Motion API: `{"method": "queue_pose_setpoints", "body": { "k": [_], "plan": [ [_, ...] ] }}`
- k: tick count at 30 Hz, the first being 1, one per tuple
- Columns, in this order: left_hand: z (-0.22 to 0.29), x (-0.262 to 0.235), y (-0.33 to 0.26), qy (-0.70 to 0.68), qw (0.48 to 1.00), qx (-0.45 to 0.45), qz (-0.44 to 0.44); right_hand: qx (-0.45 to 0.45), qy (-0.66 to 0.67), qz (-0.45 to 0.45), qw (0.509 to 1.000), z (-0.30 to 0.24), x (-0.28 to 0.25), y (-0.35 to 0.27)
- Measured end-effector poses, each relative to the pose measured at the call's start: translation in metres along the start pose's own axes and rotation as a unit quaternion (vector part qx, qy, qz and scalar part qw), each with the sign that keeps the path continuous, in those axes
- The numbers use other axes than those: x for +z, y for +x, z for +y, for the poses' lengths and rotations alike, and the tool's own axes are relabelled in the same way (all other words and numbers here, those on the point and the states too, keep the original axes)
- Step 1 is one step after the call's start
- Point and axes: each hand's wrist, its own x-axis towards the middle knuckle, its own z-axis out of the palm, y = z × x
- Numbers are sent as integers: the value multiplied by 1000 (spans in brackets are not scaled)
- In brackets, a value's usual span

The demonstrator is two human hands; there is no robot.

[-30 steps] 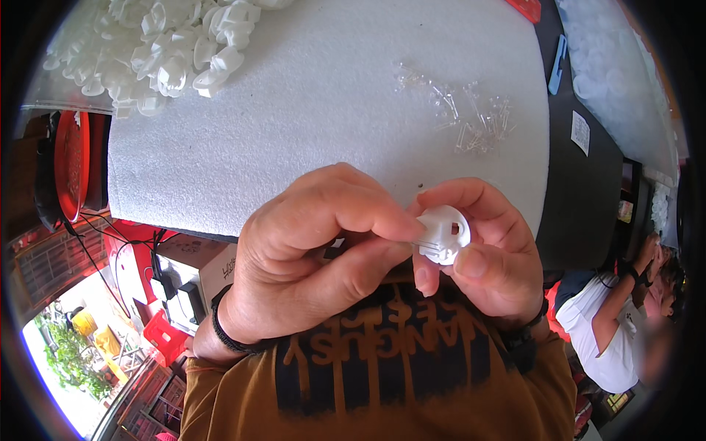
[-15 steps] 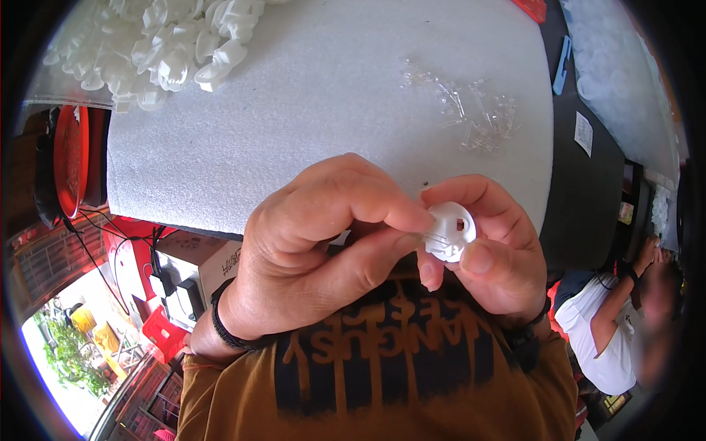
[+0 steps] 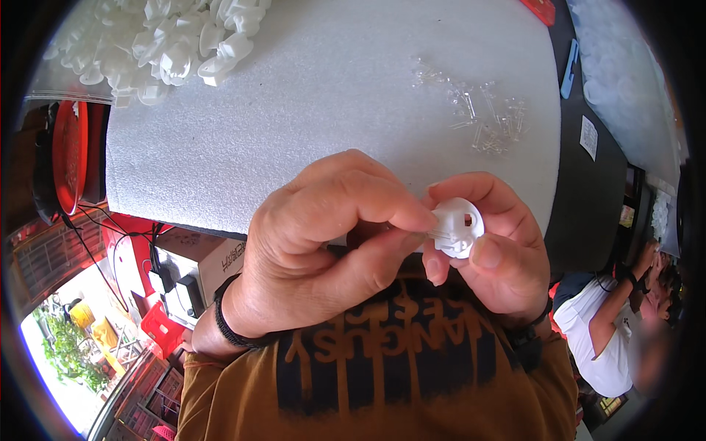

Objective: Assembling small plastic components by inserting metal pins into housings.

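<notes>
My right hand (image 3: pixel 504 239) holds a small round white plastic part (image 3: pixel 457 229) between thumb and fingers, its square hole showing. From the left, my left hand (image 3: pixel 331 228) reaches in with thumb and forefinger pinched at the part's edge. Thin wire legs, like those of an LED, show between these fingertips and the white part; the rest of that piece is hidden. Beyond my right hand, several clear LEDs (image 3: pixel 489 117) with thin metal legs lie scattered on the white foam sheet (image 3: pixel 294 110).
White plastic parts (image 3: pixel 176 51) are heaped at the far left. A blue tool (image 3: pixel 568 70) and a paper label (image 3: pixel 588 137) lie on the dark surface at right, beside a bag of white parts (image 3: pixel 625 81). A person in a white shirt (image 3: pixel 596 331) works at the far right.
Both hands and the white part have shifted very slightly right relative to the view. The part has tilted a little in my right hand. The pinch of my left hand stays at its edge.
</notes>
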Motion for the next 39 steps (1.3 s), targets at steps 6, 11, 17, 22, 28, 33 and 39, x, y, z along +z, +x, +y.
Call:
{"method": "queue_pose_setpoints", "body": {
  "k": [6, 11, 17, 22, 28, 33, 39],
  "plan": [
    [1, -1, -1, 0, 1000, -8, 0, -4, -1, 0, 1000, 1, 0, 0],
    [0, 1, -1, 4, 1000, 8, 4, -3, -3, 3, 1000, 2, 0, 0],
    [1, 2, -2, 34, 999, 22, 12, -1, -2, 2, 1000, 2, 1, 0],
    [4, 1, -4, 94, 995, 35, 1, -31, -29, 29, 999, 0, 6, -2],
    [4, 3, -5, 116, 992, 40, 11, -112, -146, 90, 979, 6, 9, -3],
    [2, 5, -5, 127, 991, 50, 2, -183, -231, -5, 956, 8, -5, -1],
    [11, 27, -11, -25, 986, -103, 129, -172, -221, -19, 960, 6, -3, -1]
  ]
}}
